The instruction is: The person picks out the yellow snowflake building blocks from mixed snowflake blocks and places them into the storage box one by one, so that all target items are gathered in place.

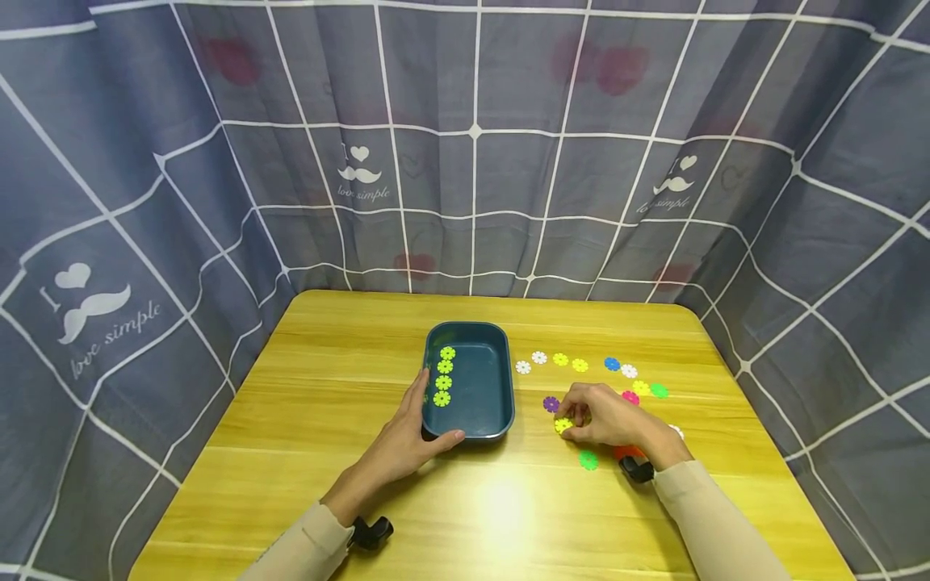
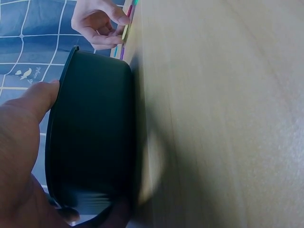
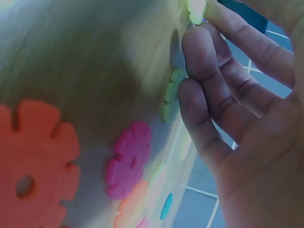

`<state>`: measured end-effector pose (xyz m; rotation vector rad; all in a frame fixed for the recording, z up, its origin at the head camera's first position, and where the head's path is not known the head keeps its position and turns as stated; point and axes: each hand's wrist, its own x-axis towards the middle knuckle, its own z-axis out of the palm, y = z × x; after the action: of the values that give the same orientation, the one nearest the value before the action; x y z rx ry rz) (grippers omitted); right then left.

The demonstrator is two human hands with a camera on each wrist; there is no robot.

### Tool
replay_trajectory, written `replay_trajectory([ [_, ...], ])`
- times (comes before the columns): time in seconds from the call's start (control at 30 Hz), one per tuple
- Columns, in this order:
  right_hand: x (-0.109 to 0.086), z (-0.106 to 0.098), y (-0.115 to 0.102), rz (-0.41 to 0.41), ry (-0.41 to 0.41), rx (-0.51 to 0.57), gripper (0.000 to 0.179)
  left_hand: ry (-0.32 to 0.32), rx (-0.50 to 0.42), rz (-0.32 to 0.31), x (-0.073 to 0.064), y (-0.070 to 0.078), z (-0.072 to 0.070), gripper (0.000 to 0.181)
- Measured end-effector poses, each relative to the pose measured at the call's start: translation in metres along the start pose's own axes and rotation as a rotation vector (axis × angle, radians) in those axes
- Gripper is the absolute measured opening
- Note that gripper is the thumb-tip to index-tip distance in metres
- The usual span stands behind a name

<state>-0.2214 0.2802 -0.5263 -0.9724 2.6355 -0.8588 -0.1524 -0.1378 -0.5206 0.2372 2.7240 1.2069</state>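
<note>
My left hand [image 1: 395,448] holds the near left corner of a dark teal tray [image 1: 475,420], thumb against the near rim and fingers along the left side. In the left wrist view the thumb touches the rim of the tray [image 2: 90,128]. A column of several yellow flower-shaped discs [image 1: 443,382] lies along the tray's left side. To the right of the tray, my right hand [image 1: 606,415] pinches a yellow flower-shaped disc [image 1: 563,424] between thumb and fingertips, just over the table. A purple disc [image 1: 551,404] lies beside that hand, a green disc [image 1: 588,460] nearer the front.
Loose discs are spread over the right half of the wooden table [image 1: 320,355]: white [image 1: 538,357], yellow [image 1: 579,365], blue [image 1: 613,364], pink [image 1: 630,397] and green [image 1: 659,390]. An orange disc [image 3: 42,161] lies under the right wrist. A grey-blue checked curtain [image 1: 436,161] surrounds the table.
</note>
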Motion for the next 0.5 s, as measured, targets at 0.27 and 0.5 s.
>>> replay_trajectory([
  [0.27, 0.001, 0.000, -0.005, -0.022, 0.017, 0.012, 0.023, -0.005, -0.005, 0.000, -0.003, -0.001, 0.001, 0.129],
  [0.5, 0.004, -0.002, -0.012, -0.047, 0.047, -0.002, 0.022, 0.005, -0.008, 0.005, -0.002, -0.001, 0.000, 0.129],
])
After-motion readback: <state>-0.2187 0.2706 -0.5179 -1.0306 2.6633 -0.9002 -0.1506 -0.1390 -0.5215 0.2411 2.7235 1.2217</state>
